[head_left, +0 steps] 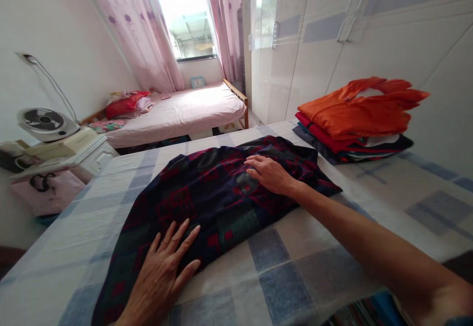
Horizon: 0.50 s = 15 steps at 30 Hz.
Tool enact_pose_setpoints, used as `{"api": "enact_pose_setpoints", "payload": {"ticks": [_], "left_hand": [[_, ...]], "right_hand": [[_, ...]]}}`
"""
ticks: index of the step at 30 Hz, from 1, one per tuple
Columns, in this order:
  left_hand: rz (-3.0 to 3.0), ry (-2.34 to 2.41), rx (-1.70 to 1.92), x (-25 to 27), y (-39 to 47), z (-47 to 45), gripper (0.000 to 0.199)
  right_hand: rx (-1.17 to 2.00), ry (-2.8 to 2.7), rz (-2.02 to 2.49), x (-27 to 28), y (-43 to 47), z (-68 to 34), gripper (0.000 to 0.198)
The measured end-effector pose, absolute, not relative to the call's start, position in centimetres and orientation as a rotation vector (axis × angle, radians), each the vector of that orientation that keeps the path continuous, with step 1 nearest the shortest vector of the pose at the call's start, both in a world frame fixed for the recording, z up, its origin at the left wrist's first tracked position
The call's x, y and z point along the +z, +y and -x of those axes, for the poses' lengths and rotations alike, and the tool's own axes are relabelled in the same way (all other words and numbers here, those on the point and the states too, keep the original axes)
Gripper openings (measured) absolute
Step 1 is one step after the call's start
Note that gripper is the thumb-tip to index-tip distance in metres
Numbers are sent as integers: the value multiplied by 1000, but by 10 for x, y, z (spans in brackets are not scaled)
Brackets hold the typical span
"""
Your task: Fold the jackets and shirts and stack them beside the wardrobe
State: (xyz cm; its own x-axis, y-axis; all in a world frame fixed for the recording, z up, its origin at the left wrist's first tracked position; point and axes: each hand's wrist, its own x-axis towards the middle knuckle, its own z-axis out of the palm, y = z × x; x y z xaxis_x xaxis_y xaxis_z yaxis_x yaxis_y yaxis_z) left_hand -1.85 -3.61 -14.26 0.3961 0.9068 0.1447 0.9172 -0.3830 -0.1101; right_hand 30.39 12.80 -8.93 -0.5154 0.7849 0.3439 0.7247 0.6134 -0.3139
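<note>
A dark navy garment (210, 188) with red and green block patterns lies spread across the bed, partly folded and wrinkled at its far right. Flat on its near left part rests my left hand (166, 262), fingers spread. My right hand (271, 173) lies on the upper right of the cloth, its fingers stretched out and slightly bent over the fabric. Neither hand grips anything. Which kind of garment it is, I cannot tell from this shape.
A folded clothes stack (354, 114), orange on top, stands at the right of the checked bedsheet (284, 271). White wardrobe doors (318, 54) rise behind it. A second bed (185, 111) is under the window. At left, a fan (48, 124) sits on a white cabinet (88, 153).
</note>
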Motion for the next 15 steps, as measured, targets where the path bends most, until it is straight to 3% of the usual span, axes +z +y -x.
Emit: {"api": "enact_pose_setpoints", "payload": {"ticks": [4,9,15], "left_hand": [[2496,-1635,-97,-150,-31,25,61],[2506,-1665,-191,-148,-27,32,52],[2549,-1863,-636,-101,25,-8,36]], "right_hand": [[209,-2226,1254,-82,83,-361,37],[147,-2128,1583,-124,70,-428,31],[112,-2021,1680,-146,78,-434,29]]}}
